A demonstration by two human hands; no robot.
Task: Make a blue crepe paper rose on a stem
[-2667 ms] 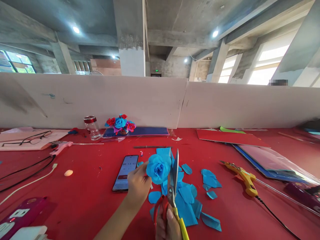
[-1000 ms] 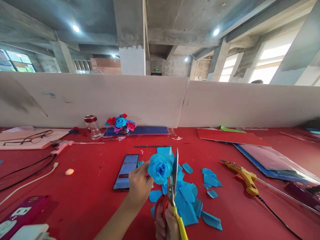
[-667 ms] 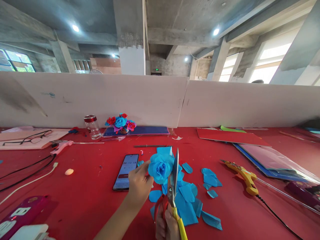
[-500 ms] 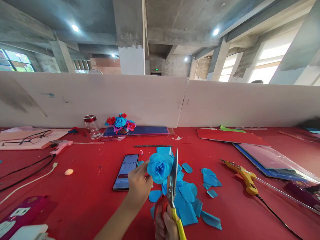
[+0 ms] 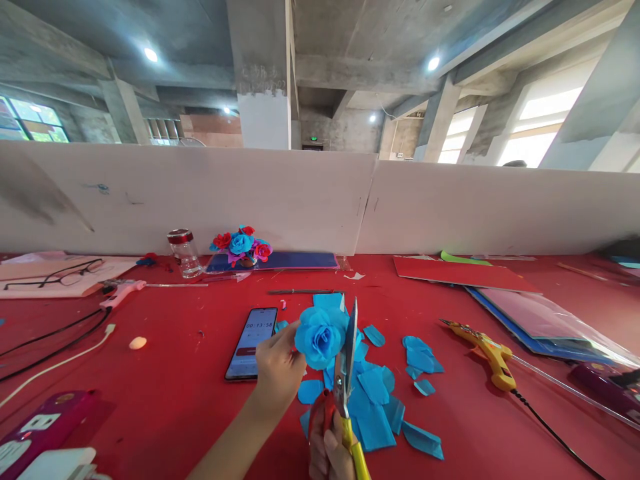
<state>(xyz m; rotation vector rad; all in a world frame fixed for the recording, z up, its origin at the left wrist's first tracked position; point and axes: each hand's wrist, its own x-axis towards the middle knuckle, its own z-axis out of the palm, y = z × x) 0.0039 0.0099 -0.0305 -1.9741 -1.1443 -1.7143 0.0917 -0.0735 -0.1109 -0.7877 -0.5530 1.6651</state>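
A blue paper flower (image 5: 320, 337) with layered petals is pinched in my left hand (image 5: 283, 365), its face turned up toward me. My right hand (image 5: 330, 450) grips scissors (image 5: 343, 377) with one red and one yellow handle. The blades point away from me, slightly parted, right beside the flower's right edge. Whether they touch a petal I cannot tell. Under and around both hands lie loose blue paper petals (image 5: 373, 387) and cut pieces. A phone (image 5: 251, 343) showing a timer lies left of my left hand.
A yellow glue gun (image 5: 483, 353) with its cord lies on the right, near stacked coloured sheets (image 5: 540, 320). At the back stand a glass jar (image 5: 185, 255) and a paper flower bouquet (image 5: 243, 245). On the left are a pink glue gun (image 5: 123, 293) and a power strip (image 5: 45, 427).
Almost nothing differs. The scissors and the flower have shifted very slightly; both hands keep their hold.
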